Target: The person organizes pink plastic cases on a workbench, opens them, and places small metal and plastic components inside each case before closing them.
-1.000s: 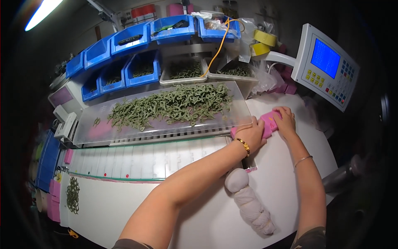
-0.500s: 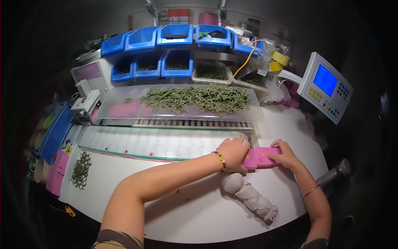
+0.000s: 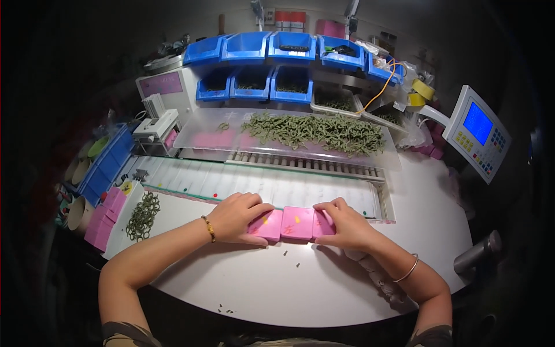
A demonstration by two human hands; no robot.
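Three pink blocks stand side by side in a row on the white worktop, with yellow dabs and red marks on them. My left hand (image 3: 238,218) grips the left pink block (image 3: 269,225) at its outer end, fingers over the top and thumb at the near side. Between my hands the middle pink block (image 3: 298,223) shows fully. My right hand (image 3: 344,225) clasps the right pink block (image 3: 319,223), covering part of it. Beneath my right forearm lies a grey cloth bundle (image 3: 373,272), partly hidden.
Beyond the blocks runs a white strip (image 3: 295,194) with a green edge. Above it a clear tray (image 3: 196,136) holds many green pieces (image 3: 318,134). Blue bins (image 3: 245,46) line the back. A control panel (image 3: 477,133) stands right; green rings (image 3: 143,217) lie left. Tiny bits (image 3: 298,265) dot the worktop.
Both hands and the pink blocks have moved left along the worktop. My left hand has shifted to the row's outer end, uncovering more of the blocks. The view has also turned left.
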